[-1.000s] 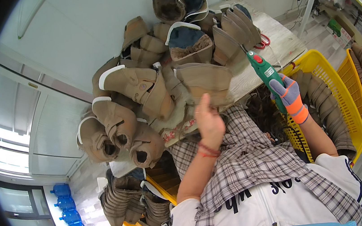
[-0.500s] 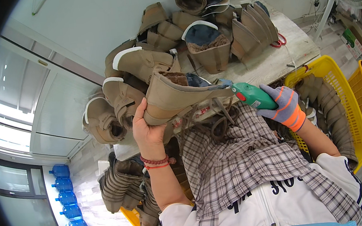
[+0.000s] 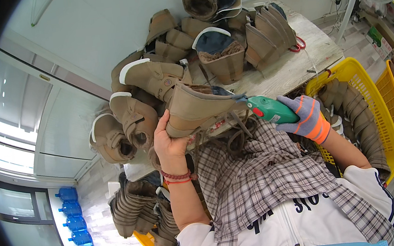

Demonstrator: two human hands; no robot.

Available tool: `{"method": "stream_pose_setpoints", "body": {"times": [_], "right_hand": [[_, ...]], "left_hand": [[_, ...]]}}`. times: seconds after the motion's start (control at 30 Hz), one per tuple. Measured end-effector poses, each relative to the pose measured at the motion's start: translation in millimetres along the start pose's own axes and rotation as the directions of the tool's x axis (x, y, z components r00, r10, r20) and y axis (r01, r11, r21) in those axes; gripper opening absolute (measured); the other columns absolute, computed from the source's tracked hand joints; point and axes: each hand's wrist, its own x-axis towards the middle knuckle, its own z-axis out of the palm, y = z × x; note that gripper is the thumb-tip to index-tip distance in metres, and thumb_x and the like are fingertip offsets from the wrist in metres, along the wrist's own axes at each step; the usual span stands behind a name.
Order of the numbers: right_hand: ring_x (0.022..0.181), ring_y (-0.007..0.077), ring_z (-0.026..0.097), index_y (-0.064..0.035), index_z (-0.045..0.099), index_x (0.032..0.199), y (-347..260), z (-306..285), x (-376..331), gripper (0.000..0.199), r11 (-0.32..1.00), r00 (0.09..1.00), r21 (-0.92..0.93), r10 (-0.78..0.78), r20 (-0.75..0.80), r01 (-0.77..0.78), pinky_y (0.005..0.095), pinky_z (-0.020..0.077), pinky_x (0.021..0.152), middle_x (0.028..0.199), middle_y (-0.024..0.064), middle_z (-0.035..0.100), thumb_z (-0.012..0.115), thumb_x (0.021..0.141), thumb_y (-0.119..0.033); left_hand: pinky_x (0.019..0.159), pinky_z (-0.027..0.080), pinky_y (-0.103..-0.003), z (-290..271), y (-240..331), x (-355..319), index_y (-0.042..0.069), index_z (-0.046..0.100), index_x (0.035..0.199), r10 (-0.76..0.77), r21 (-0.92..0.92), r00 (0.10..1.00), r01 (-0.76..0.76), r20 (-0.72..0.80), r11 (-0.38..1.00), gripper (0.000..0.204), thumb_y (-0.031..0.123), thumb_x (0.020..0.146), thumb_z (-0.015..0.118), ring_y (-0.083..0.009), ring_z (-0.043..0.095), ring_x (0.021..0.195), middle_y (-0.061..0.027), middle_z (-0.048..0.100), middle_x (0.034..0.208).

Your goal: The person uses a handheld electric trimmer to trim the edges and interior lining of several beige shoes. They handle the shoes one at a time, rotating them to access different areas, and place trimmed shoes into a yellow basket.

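Boot: a tan lace-up boot is held at the centre of the frame, above the plaid lap.
Left hand: bare, it is closed around the boot's lower end.
Right hand: gloved in grey and orange, it is gripped on a green tool whose tip touches the boot.
Pile: more tan boots are heaped on the wooden table, upper centre.
Basket: yellow, at right, filled with boots.

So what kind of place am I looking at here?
Most likely a footwear workshop: tan boots piled on a wooden table, yellow baskets full of more, and a green hand tool at one boot.
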Motion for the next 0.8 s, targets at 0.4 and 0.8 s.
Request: {"method": "stream_pose_setpoints", "body": {"times": [0.4, 0.8], "right_hand": [[0.053, 0.0242, 0.055, -0.004, 0.06, 0.109, -3.3, -3.9, 17.5, 0.07, 0.998, 0.998, 0.034, -0.05, -0.03, 0.051, 0.0323, 0.0433, 0.051, 0.068, 0.0082, 0.061, 0.08, 0.056, -0.046], [0.057, 0.026, 0.06, -0.0041, 0.062, 0.107, -11.0, 4.4, 30.0, 0.065, 0.978, 0.995, 0.19, 0.092, -0.039, -0.083, 0.0314, 0.0467, 0.054, 0.072, 0.0114, 0.064, 0.081, 0.058, -0.043]], "left_hand": [[0.099, 0.038, -0.047, 19.4, -15.3, -11.5, -0.002, 0.045, 0.124, 0.016, -0.037, 0.995, -0.012, 0.099, 0.999, 0.036, 0.009, 0.09, 0.048, -0.031, 0.049, 0.115, -0.0155, 0.051, 0.125], [0.102, 0.037, -0.043, 33.0, -51.4, -29.1, 0.005, 0.041, 0.131, 0.331, 0.026, 0.802, -0.395, 0.498, 0.918, 0.047, -0.003, 0.086, 0.052, -0.0255, 0.047, 0.119, -0.0093, 0.048, 0.13]]}}
